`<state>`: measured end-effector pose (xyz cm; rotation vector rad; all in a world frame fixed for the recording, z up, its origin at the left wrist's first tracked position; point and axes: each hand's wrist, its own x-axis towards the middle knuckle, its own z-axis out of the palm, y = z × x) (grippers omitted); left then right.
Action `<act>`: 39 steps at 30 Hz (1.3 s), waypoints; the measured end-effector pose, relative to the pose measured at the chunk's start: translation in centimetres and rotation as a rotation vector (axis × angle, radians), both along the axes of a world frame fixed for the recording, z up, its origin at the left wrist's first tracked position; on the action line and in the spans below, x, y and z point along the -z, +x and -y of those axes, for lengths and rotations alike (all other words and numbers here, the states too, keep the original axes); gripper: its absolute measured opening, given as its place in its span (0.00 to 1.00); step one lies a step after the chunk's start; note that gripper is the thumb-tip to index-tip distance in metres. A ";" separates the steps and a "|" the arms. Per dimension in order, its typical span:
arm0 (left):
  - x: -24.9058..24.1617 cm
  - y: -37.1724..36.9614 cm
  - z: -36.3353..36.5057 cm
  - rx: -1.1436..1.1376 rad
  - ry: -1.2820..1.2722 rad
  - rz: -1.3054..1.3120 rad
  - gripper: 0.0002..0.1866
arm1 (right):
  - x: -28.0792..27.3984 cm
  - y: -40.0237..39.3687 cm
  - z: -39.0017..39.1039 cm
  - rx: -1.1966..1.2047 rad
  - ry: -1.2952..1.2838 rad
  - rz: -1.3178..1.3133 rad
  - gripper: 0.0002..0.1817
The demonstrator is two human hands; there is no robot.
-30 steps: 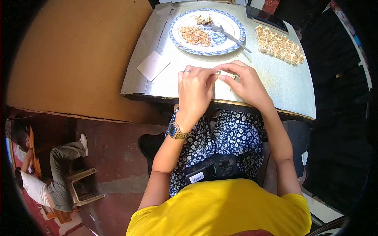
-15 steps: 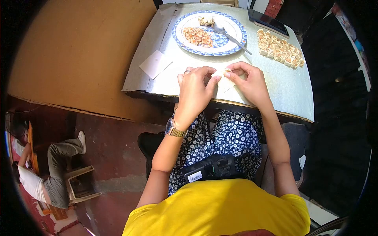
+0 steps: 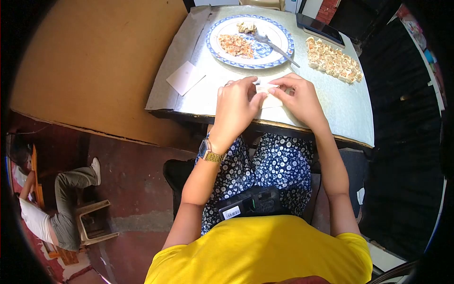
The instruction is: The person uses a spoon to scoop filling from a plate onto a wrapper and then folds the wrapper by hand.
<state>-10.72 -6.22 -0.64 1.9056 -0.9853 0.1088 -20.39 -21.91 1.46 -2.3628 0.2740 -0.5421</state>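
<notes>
At the table's near edge, my left hand [image 3: 238, 104] and my right hand [image 3: 301, 98] pinch a thin, pale dumpling wrapper [image 3: 271, 102] between thumbs and fingers. My fingers partly cover it, so I cannot see whether filling lies inside. Beyond them stands a blue-rimmed plate [image 3: 222, 60] bearing orange-flecked chopped filling [image 3: 236, 46], a paler lump [image 3: 246, 28] and a metal spoon [image 3: 279, 49]. Square wrappers [image 3: 185, 78] lie flat to the left of my hands. On the right, several small filled dumplings [image 3: 333, 60] sit packed in rows.
A phone or tablet [image 3: 319, 28] rests at the back right of the pale-covered table [image 3: 326, 106]. A brown panel [image 3: 94, 66] borders the left side. A black device [image 3: 250, 202] lies on my lap. Another person [image 3: 64, 208] is at the lower left by a plastic stool [image 3: 97, 222].
The wrapper has turned between my fingers, and its lower part now looks squarer and flatter. Both hands keep their pinch. The whole view has shifted slightly.
</notes>
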 end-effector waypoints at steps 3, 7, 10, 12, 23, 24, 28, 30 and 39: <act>0.1 0.1 -0.1 -0.004 0.016 0.033 0.12 | 0.0 -0.1 0.1 -0.002 0.041 0.008 0.13; -0.1 -0.1 0.0 -0.011 0.032 0.001 0.11 | 0.3 -0.2 0.0 0.050 0.045 0.008 0.12; 0.0 -0.4 0.3 -0.035 0.001 -0.007 0.08 | 0.2 -0.4 -0.6 0.087 0.020 -0.005 0.12; 0.0 -0.7 0.5 -0.074 0.040 0.086 0.08 | 0.2 -0.3 -1.2 0.110 -0.014 0.004 0.11; -0.3 -0.8 0.0 -0.042 0.095 0.183 0.11 | 0.5 -0.8 -0.4 0.028 -0.002 0.023 0.10; -0.4 -0.6 0.0 -0.032 0.103 0.166 0.11 | 0.5 -0.7 -0.4 0.033 -0.005 0.015 0.10; -0.3 -0.6 0.3 -0.016 0.127 0.152 0.11 | 0.3 -0.6 -0.7 0.054 -0.029 -0.006 0.11; -0.2 -0.5 0.3 -0.007 0.121 0.148 0.11 | 0.5 -0.6 -0.9 0.052 -0.036 0.015 0.10; 0.3 -0.4 0.1 0.001 0.085 0.129 0.10 | 0.8 -0.3 -0.8 0.019 -0.033 0.012 0.13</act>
